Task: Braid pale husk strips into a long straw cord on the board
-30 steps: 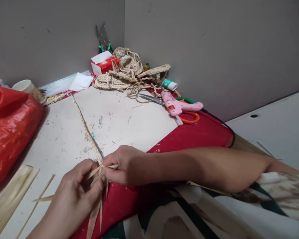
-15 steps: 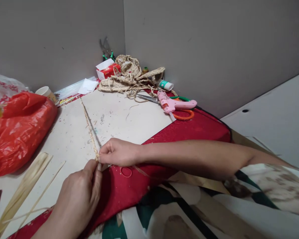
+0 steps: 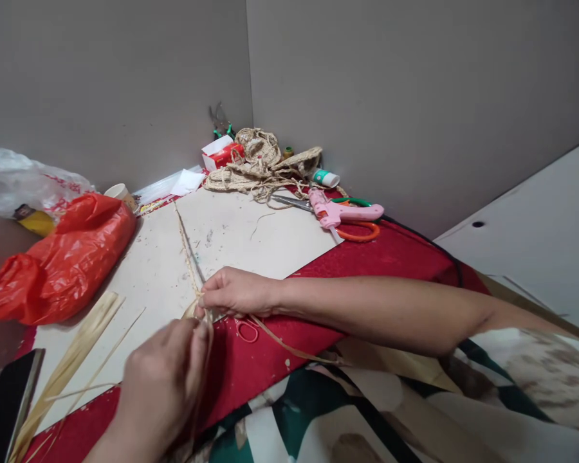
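Note:
A thin braid (image 3: pixel 186 247) of pale straw-like fibre stretches from the far part of the white board down to my two hands. My right hand (image 3: pixel 231 292) pinches the near end of the braid, thumb against finger. Just below it, my left hand (image 3: pixel 166 366) is closed on loose fibre strands, its fingertips almost touching the right ones. One loose strand (image 3: pixel 280 344) trails from under my right hand toward my lap. A red ring-shaped handle (image 3: pixel 248 330) lies on the red cloth under my right wrist.
Flat fibre strips (image 3: pixel 80 357) lie at left beside a black phone-like object (image 3: pixel 12 405). Behind them sits a red plastic bag (image 3: pixel 84 257). Braided cord (image 3: pixel 236 177) is heaped at the back, near a pink glue gun (image 3: pixel 342 209) and orange-handled scissors (image 3: pixel 361 233). Grey walls border the table.
My view has shifted slightly, so the scene sits lower and further right. Loose strands now show at my fingertips, and the trailing strand is plainer. Both hands stay close together at the braid's end.

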{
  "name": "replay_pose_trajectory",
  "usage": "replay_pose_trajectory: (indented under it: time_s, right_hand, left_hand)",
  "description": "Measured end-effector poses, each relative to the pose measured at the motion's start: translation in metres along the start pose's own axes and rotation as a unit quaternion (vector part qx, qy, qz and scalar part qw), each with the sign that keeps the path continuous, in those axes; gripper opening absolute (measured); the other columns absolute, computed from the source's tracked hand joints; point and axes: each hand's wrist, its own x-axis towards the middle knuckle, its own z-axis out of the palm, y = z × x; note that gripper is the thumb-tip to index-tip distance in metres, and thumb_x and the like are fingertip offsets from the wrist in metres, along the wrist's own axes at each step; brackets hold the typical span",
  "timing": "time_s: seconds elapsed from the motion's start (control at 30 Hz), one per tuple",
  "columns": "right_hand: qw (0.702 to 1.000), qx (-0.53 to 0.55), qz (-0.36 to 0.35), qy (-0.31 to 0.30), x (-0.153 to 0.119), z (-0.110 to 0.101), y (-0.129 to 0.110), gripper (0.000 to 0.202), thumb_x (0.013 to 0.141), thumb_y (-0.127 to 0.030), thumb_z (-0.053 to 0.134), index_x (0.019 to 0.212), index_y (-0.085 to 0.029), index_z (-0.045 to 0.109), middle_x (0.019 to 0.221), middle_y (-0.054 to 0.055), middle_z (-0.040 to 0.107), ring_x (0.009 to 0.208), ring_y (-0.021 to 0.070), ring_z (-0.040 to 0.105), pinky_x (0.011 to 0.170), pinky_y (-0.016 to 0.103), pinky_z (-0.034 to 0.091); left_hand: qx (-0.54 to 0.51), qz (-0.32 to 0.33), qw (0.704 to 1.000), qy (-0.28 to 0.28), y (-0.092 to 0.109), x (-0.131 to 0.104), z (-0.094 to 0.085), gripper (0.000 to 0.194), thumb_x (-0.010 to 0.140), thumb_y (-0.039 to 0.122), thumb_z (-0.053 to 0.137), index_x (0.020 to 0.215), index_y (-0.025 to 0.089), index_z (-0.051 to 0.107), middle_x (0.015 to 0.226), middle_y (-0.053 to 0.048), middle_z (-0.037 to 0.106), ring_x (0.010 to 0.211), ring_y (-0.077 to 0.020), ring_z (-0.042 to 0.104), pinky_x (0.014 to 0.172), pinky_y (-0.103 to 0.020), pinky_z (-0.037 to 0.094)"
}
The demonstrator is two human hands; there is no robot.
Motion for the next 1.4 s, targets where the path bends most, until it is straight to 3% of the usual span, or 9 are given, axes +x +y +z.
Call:
replay_pose_trajectory:
  time_s: [0.13,0.27,0.37,0.53,0.77,1.03,1.13,1.3,1.4]
  right_hand:
    - [0.999,0.031,-0.005,-0.044,0.0,-0.005,-0.001,0.012,0.079,-0.018,0.051,0.071,-0.012,0.058,0.038,-0.012,0.028,0.034,0.0036,0.016,0.034,0.017,0.014]
    - [0.998,0.032,-0.003,-0.05,0.001,-0.01,-0.001,0.013,0.079,-0.019,0.051,0.069,-0.013,0.055,0.04,-0.011,0.03,0.035,0.003,0.017,0.033,0.015,0.015]
    - [0.998,0.023,0.002,-0.058,0.001,-0.011,-0.002,0.012,0.078,-0.02,0.052,0.069,-0.013,0.054,0.042,-0.011,0.031,0.035,0.0026,0.019,0.033,0.015,0.015]
    - [0.998,0.013,0.027,-0.063,-0.002,-0.01,-0.004,0.013,0.08,-0.02,0.05,0.069,-0.014,0.052,0.042,-0.012,0.029,0.035,0.0025,0.018,0.033,0.014,0.014]
    - [0.997,0.012,0.027,-0.064,-0.003,-0.01,-0.005,0.019,0.082,-0.026,0.054,0.068,-0.013,0.052,0.044,-0.012,0.029,0.036,0.002,0.018,0.034,0.014,0.015]
    - [0.996,0.03,0.042,-0.069,-0.004,-0.011,-0.004,0.02,0.081,-0.026,0.056,0.066,-0.014,0.05,0.042,-0.013,0.027,0.036,0.0015,0.016,0.034,0.014,0.013]
    - [0.997,0.029,0.048,-0.06,-0.004,-0.011,-0.004,0.018,0.084,-0.022,0.052,0.068,-0.014,0.05,0.042,-0.012,0.029,0.035,0.0016,0.017,0.034,0.014,0.014]
    - [0.998,0.019,0.051,-0.045,-0.002,-0.008,-0.001,0.022,0.085,-0.027,0.055,0.067,-0.014,0.05,0.042,-0.011,0.031,0.036,0.0018,0.019,0.034,0.015,0.016]
    - [0.997,0.029,0.042,-0.057,-0.001,-0.005,0.003,0.025,0.083,-0.033,0.06,0.069,-0.015,0.049,0.041,-0.012,0.03,0.036,0.002,0.02,0.034,0.015,0.016]
  left_hand:
    - [-0.246,-0.217,0.944,-0.041,-0.019,0.019,-0.007,0.039,0.085,0.046,0.055,0.11,0.017,0.062,0.105,-0.011,0.07,0.093,-0.024,0.066,0.079,-0.033,0.051]
    - [-0.553,-0.308,0.75,-0.192,-0.019,0.033,0.003,0.041,0.082,0.045,0.061,0.112,0.017,0.06,0.088,-0.006,0.07,0.078,-0.0188,0.066,0.077,-0.031,0.051]
    - [-0.62,-0.317,0.688,-0.204,-0.017,0.034,0.009,0.026,0.083,0.037,0.063,0.1,0.018,0.062,0.074,0.0,0.064,0.066,-0.012,0.058,0.068,-0.023,0.047]
    - [-0.582,-0.289,0.731,-0.208,-0.018,0.033,0.011,0.023,0.085,0.04,0.061,0.088,0.017,0.061,0.072,0.001,0.058,0.061,-0.0105,0.05,0.059,-0.021,0.042]
    - [-0.374,-0.185,0.891,-0.177,-0.025,0.024,0.017,0.023,0.091,0.041,0.05,0.093,0.021,0.06,0.078,-0.001,0.063,0.071,-0.015,0.056,0.066,-0.023,0.044]
    - [-0.495,-0.2,0.798,-0.279,-0.024,0.034,0.006,0.029,0.093,0.044,0.043,0.082,0.021,0.055,0.069,0.001,0.056,0.061,-0.0133,0.054,0.058,-0.022,0.045]
    - [-0.47,-0.178,0.831,-0.24,-0.022,0.036,0.011,0.026,0.093,0.042,0.043,0.083,0.021,0.054,0.073,0.0,0.058,0.07,-0.015,0.058,0.066,-0.023,0.047]
    - [-0.294,-0.106,0.946,-0.083,-0.026,0.023,0.035,0.02,0.094,0.029,0.04,0.079,0.021,0.052,0.057,0.005,0.051,0.048,-0.0113,0.046,0.05,-0.021,0.039]
    - [-0.241,-0.051,0.969,-0.006,-0.03,0.015,0.044,0.012,0.091,0.019,0.043,0.086,0.021,0.054,0.06,0.005,0.055,0.047,-0.0101,0.048,0.049,-0.019,0.039]
